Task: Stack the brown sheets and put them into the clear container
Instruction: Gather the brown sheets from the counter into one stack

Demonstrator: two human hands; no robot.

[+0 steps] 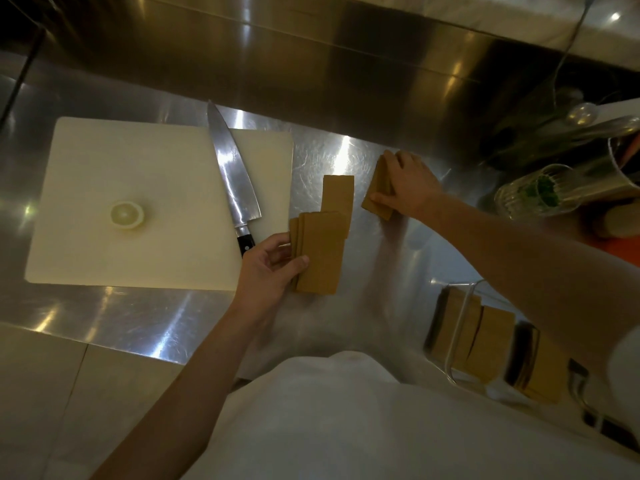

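The brown sheets (320,252) fanned on the table (363,278) look thin, stiff and brittle, so your left hand (268,268) pinching their near corner and your right hand (410,185) closed on another stack (379,188) should grip the edges lightly.

Your left hand (268,270): fingers (300,262) on a fanned sheet stack (320,252); one sheet (337,199) just beyond. Knife (232,178) and board (138,202) left of them. Right fingers (381,199) pinch another stack (379,188). Container (460,341) near your body, sheets inside.
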